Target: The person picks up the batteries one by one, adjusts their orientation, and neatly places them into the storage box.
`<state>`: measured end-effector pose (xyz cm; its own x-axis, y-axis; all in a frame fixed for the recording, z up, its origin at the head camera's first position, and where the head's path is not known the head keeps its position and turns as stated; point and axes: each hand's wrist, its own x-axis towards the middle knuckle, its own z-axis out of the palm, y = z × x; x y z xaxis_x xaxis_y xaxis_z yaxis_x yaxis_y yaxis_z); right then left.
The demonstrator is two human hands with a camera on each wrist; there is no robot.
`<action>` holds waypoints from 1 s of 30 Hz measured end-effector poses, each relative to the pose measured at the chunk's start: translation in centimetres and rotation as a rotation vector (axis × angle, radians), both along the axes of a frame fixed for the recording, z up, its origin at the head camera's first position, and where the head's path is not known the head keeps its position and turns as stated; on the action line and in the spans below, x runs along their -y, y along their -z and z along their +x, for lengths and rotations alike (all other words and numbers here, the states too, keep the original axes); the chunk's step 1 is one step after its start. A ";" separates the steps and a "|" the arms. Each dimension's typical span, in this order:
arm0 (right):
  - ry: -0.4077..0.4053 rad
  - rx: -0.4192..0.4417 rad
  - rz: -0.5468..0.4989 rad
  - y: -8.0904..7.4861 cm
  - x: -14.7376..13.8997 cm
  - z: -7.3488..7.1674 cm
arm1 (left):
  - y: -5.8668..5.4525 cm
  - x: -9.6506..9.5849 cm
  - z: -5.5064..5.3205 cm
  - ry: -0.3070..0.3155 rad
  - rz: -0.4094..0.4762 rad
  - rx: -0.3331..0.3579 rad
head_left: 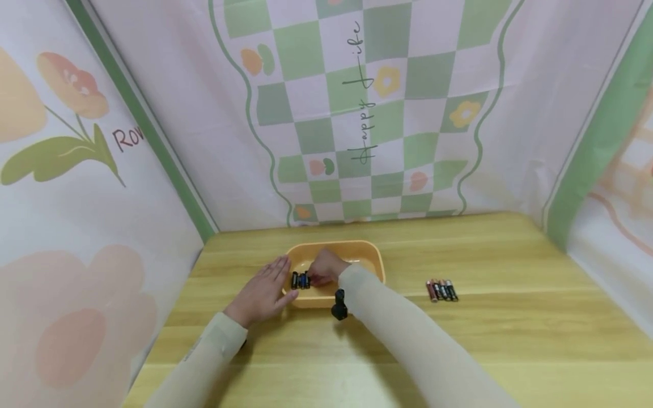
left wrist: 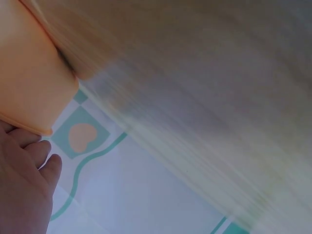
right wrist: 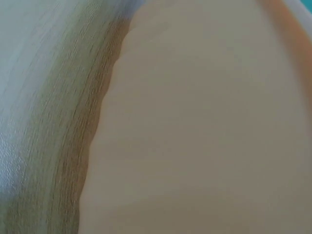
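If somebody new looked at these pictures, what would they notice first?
Probably the green-and-white checked pattern behind the table, with "Happy Life" written sideways on it. Next might be the orange tub on the table, with the left hand at its left side and the right hand inside, beside some small batteries. More batteries lie on the table, right of the tub.

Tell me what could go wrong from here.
The right hand works tight beside the batteries in the box, so it might knock their row askew. The left hand is at the box's edge; a push there could shift it. The other batteries on the table may roll if the right sleeve brushes them.
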<state>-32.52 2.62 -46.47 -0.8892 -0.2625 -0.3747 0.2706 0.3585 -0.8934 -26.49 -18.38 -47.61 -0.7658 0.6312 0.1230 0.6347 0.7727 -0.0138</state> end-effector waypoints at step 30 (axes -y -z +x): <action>-0.126 -0.031 -0.142 -3.0 -9.5 1.8 | -0.5 -0.1 0.0 0.007 -0.035 0.022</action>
